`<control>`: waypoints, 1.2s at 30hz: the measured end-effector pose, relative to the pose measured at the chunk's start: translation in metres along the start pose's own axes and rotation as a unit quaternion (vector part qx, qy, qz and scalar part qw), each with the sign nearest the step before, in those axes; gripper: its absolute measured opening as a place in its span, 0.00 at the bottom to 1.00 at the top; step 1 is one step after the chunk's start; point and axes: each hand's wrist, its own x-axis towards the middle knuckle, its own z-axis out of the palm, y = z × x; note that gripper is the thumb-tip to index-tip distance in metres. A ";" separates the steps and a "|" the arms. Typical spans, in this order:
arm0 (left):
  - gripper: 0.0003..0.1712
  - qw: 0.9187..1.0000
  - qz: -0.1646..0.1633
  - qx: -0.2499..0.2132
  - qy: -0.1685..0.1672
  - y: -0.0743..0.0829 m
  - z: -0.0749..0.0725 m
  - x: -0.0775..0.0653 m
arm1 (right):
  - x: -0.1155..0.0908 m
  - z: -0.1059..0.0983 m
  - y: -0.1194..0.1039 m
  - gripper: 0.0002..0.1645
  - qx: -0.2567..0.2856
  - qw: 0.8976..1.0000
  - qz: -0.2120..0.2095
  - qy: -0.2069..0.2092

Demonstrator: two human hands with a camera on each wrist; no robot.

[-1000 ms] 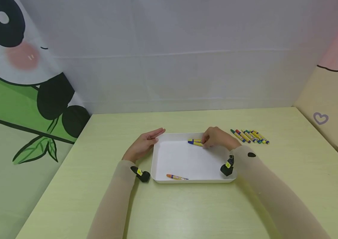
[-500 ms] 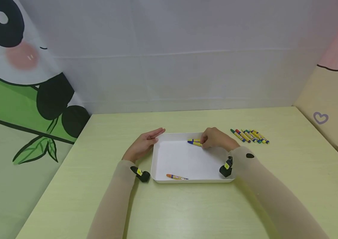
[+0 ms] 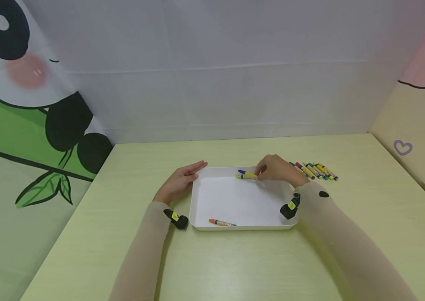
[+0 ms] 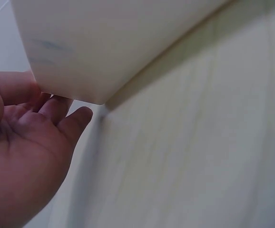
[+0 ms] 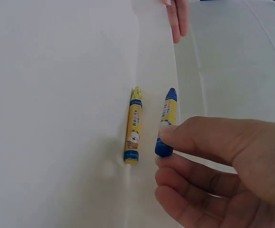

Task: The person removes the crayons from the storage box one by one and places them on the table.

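Note:
My right hand (image 3: 278,170) pinches a blue crayon (image 5: 171,102) between thumb and fingers, over the far side of a white tray (image 3: 231,200). In the right wrist view, a yellow crayon (image 5: 133,130) lies beside it in the tray, a small gap apart. An orange crayon (image 3: 221,223) rests along the tray's near side. My left hand (image 3: 178,182) holds the tray's far left corner, thumb at the rim and two fingers stretched along the far edge. In the left wrist view, the hand's other fingers (image 4: 78,121) are bent close under the tray's corner.
Several crayons (image 3: 315,171) lie side by side on the pale wooden table (image 3: 231,263), right of the tray and partly behind my right hand. A white cloth wall (image 3: 235,96) stands behind the table, with printed panels on both sides.
My right hand has moved the blue crayon away from me, from the near side of the yellow crayon to its far side. The left hand and tray have stayed put.

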 end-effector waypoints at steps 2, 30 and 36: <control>0.30 1.000 -0.001 -0.002 -0.001 -0.001 -0.001 0.000 | -0.003 -0.005 0.002 0.09 0.002 1.000 -0.003 0.006; 0.30 1.000 0.021 0.007 -0.018 -0.007 -0.007 -0.003 | -0.058 -0.053 0.074 0.20 0.006 0.991 0.088 0.102; 0.30 1.000 0.016 -0.010 -0.021 -0.006 -0.004 -0.004 | -0.072 -0.055 0.099 0.22 0.000 0.988 0.109 0.105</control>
